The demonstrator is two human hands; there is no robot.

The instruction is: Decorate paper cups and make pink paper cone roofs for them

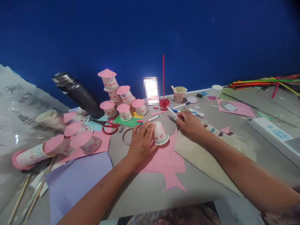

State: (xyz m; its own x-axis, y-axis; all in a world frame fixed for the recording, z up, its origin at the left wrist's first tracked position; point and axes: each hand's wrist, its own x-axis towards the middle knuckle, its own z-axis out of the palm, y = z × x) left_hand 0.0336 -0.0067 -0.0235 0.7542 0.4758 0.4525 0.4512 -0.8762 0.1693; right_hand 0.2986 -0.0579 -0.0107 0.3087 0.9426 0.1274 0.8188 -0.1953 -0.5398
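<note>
One white paper cup (161, 135), drawn with red flowers, is upside down at the centre; a slim white stick (172, 112) slants farther right.

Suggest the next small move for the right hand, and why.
I'd probably bring the white stick in the right hand over to the decorated cup. The left hand holds that cup mouth-down, its top showing no pink cover, whereas the topmost stacked cup wears a pink cone.
</note>
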